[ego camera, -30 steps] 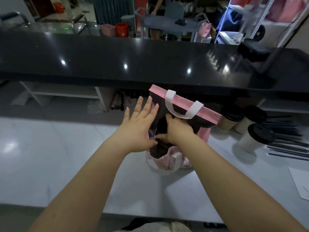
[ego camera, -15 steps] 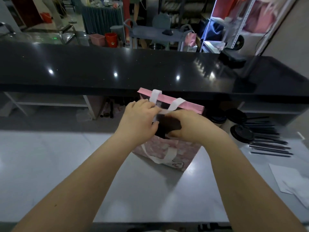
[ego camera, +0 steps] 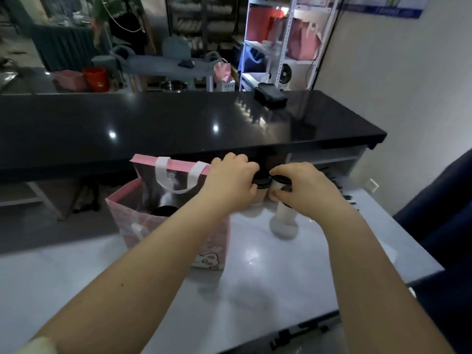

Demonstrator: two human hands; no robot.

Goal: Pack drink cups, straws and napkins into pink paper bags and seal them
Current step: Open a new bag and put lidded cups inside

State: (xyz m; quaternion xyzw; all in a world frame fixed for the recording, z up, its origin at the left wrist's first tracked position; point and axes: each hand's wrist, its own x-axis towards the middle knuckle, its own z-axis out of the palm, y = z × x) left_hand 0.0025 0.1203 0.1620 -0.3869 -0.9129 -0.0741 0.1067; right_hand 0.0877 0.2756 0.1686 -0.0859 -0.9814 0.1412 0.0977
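Note:
A pink paper bag (ego camera: 127, 218) with white handles stands open on the white table (ego camera: 255, 290), left of centre. Inside it shows the black lid of a drink cup (ego camera: 163, 210). Just right of the bag stand pale drink cups with black lids. My left hand (ego camera: 229, 182) is curled over the top of one cup (ego camera: 261, 191). My right hand (ego camera: 304, 190) grips the cup beside it (ego camera: 277, 186). A third cup body (ego camera: 283, 222) stands below my right hand, its lid hidden. Black straws (ego camera: 351, 199) lie to the right.
A long black counter (ego camera: 178, 123) runs across just behind the bag and cups, with a black device (ego camera: 270, 94) on it. A dark blue chair (ego camera: 439, 226) is at the table's right edge. Shelves with pink bags (ego camera: 304, 39) stand at the back.
Both hands have left the bag's top and moved right onto the cups. The bag now stands open, and the view has swung to the right.

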